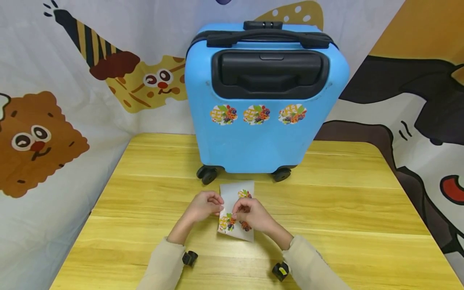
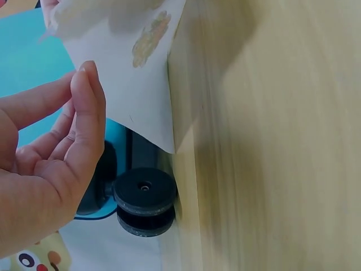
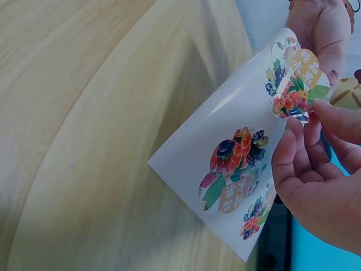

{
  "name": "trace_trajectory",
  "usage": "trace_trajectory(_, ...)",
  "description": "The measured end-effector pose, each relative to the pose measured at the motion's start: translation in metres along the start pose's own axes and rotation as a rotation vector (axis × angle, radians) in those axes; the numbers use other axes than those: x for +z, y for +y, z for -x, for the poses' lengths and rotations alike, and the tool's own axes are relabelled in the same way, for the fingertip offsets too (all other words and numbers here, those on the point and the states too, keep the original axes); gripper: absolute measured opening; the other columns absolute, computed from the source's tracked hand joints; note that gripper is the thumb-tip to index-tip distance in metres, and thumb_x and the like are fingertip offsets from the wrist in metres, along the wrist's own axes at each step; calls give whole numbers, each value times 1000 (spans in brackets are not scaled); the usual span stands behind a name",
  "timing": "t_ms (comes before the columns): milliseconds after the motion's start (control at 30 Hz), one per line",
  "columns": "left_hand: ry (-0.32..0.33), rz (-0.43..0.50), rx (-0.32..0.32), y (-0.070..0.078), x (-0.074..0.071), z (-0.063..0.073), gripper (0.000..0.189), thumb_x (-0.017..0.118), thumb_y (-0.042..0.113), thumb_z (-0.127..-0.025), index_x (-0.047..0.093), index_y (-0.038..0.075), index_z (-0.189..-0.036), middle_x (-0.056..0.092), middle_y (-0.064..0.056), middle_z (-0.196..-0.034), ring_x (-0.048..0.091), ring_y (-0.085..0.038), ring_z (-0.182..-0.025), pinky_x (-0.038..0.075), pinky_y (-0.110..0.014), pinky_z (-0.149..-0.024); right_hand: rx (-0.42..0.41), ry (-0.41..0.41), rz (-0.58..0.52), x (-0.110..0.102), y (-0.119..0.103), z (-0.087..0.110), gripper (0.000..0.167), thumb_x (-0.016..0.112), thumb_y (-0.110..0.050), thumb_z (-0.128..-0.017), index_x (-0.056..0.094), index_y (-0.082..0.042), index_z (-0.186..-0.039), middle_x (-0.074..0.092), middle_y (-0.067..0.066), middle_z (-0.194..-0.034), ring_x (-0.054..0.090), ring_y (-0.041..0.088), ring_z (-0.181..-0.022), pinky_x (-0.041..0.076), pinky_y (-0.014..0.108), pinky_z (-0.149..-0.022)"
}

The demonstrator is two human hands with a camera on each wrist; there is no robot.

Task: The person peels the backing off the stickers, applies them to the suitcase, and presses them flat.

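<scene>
A white sticker sheet (image 1: 235, 189) is held up off the wooden table, bearing fruit-print stickers such as the one in the middle of the right wrist view, a round sticker (image 3: 234, 166). My left hand (image 1: 206, 206) pinches the sheet's left edge between thumb and fingertips. The right hand (image 1: 255, 215) reaches across the sheet's front and pinches the rim of a fruit sticker (image 3: 302, 84) with thumb and fingers. That sticker overlaps the sheet; how much of it is loose I cannot tell. The left wrist view shows the sheet's pale back and the left hand's fingertips (image 2: 84, 70).
Behind the sheet a light-blue suitcase (image 1: 250, 149) stands upright on black wheels (image 1: 207, 175). Three fruit stickers (image 1: 256, 114) sit in a row under its black handle recess (image 1: 270, 74). A cartoon-printed cloth (image 1: 156, 24) hangs behind the table (image 1: 348, 225).
</scene>
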State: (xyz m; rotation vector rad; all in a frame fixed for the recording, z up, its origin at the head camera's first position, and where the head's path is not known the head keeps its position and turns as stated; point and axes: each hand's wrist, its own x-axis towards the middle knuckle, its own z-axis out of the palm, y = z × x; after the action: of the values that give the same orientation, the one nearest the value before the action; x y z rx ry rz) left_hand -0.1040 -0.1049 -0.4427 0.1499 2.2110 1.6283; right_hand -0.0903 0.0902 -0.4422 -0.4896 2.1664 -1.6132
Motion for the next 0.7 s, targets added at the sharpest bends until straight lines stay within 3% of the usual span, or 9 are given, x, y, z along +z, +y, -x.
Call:
trace_trajectory(233, 4, 0, -24, 0, -6, 3, 11, 59, -6, -82, 58, -10, -92, 57, -13, -75, 60, -29, -69, 53, -41, -66, -14, -12, -25, -3, -19, 7, 4, 59, 12, -81, 56, 9, -81, 55, 21, -76, 48, 18, -63, 43, 26, -55)
trace_trajectory(500, 16, -51, -72, -6, -12, 5, 11, 59, -9, -80, 59, -9, -92, 56, -12, -74, 59, -26, -69, 53, -38, -66, -18, -2, -50, -6, 7, 3, 4, 59, 10, -81, 57, 6, -83, 54, 11, -74, 48, 17, -63, 46, 31, -56)
trace_trajectory(700, 9, -102, -83, -11, -14, 6, 13, 60, -10, -79, 60, -8, -91, 57, -10, -74, 55, -15, -66, 52, -30, -64, -2, -5, -63, -8, 3, 4, 4, 59, 11, -81, 56, 10, -84, 53, 13, -74, 49, 17, -64, 49, 33, -59)
